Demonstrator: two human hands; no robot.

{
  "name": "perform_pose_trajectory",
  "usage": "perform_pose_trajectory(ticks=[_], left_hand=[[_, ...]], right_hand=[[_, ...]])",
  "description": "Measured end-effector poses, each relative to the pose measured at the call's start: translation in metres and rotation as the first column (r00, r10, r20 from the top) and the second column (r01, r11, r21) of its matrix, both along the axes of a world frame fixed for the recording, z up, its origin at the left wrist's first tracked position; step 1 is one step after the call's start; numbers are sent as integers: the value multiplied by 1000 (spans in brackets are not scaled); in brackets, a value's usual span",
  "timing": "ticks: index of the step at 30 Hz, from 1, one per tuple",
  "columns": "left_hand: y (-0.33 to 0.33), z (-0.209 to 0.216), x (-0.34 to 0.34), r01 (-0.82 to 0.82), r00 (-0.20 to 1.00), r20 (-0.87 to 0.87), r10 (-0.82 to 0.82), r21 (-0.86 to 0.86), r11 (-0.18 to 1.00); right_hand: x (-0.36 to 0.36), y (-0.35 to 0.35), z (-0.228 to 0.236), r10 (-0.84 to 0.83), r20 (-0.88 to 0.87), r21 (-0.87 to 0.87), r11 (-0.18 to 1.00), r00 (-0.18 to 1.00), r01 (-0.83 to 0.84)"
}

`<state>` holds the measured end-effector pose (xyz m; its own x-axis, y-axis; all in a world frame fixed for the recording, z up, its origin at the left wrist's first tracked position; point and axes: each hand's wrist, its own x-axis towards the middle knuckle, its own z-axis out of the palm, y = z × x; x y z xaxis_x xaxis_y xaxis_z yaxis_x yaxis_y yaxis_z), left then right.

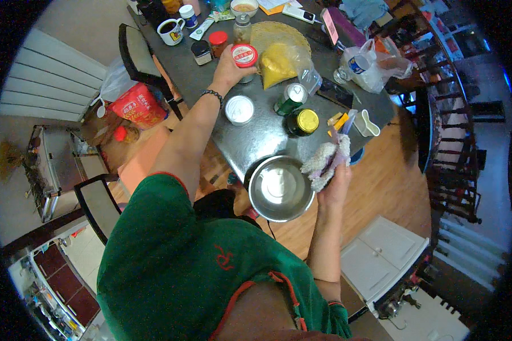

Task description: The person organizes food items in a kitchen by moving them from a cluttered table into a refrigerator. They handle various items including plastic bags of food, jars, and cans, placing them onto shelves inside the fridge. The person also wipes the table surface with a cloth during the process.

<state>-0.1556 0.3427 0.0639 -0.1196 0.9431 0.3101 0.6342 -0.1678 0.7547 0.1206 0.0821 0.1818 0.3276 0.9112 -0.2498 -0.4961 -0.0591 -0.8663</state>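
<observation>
My left hand [228,69] reaches across the dark table and is closed around a jar with a red lid [244,55]. A bag of yellow grain or powder [280,63] lies just right of that jar. My right hand [333,184] grips a bunched, pale fluffy cloth [327,162] at the near right edge of the table. Beside the cloth, a shiny metal bowl [281,188] stands at the table's near corner. Between my hands are a white-lidded can [239,110], a green can [292,99] and a dark jar with a yellow lid [302,122].
Farther back stand a small red-lidded jar [218,41], a black-lidded jar [201,52], a mug of dark drink [171,32] and a glass jar [242,27]. A phone [334,92] and plastic bags [371,68] lie at the right. A chair [145,59] stands at the left.
</observation>
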Motion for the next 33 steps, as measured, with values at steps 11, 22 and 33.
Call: perform_pose_trajectory(ticks=[11, 22, 33], left_hand=[[-31, 75, -29, 27, 824, 566, -9, -23, 999], [-170, 152, 69, 399, 165, 963, -211, 131, 908], [-205, 177, 117, 448, 211, 954, -213, 99, 889]], right_hand=[[-15, 4, -3, 70, 181, 93, 992, 981, -88], [-81, 74, 78, -105, 953, 202, 919, 283, -338], [-43, 8, 71, -286, 954, 257, 935, -92, -244]])
